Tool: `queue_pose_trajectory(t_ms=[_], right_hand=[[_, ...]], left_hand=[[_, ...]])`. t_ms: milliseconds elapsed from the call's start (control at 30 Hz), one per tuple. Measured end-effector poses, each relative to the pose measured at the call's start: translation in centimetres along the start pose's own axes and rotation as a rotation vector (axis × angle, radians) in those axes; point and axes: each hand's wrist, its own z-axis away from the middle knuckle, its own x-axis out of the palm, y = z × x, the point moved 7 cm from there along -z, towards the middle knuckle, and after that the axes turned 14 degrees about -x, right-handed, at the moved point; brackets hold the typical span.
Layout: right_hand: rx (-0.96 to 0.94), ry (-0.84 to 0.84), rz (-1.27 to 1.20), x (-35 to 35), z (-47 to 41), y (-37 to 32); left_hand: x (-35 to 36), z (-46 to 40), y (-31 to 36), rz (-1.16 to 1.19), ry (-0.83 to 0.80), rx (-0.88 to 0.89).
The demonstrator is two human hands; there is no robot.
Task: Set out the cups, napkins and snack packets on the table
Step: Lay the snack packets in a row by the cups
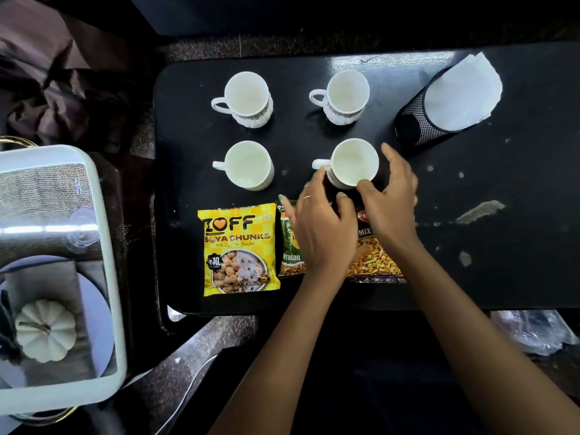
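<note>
Since the black table point(518, 215) already carries a near-complete layout, this looks like final squaring-up: mesh holder point(417, 120) w/ napkins point(461, 92) far right of the near-right cup point(353, 163), three snack packets point(240, 251) in a row just in front of it, three other cups point(248, 95) left and behind, making a grid. Left hand point(320, 233) and right hand point(392, 199) flank that cup, fingers curled loosely round it; firm grip or not, can't tell.

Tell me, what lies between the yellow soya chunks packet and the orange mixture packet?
A green snack packet, partly under the left hand, in the head view.
</note>
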Motion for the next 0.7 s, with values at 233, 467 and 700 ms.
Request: queue_pose_trajectory(t_ms=[233, 467, 700], right_hand=[[-0.314, 0.05, -0.136, 2.6, 3.0, -6.5], [-0.025, -0.375, -0.243, 11.2, 3.2, -6.1], [0.044, -0.364, -0.295, 12.4, 2.3, -5.8]], left_hand=[[-6.1, -1.3, -4.1, 0.46, 0.322, -0.249], [-6.4, -4.5, -6.7, 0.54, 0.131, -0.387], [-6.2, -5.4, -6.2, 0.611, -0.006, -0.333]])
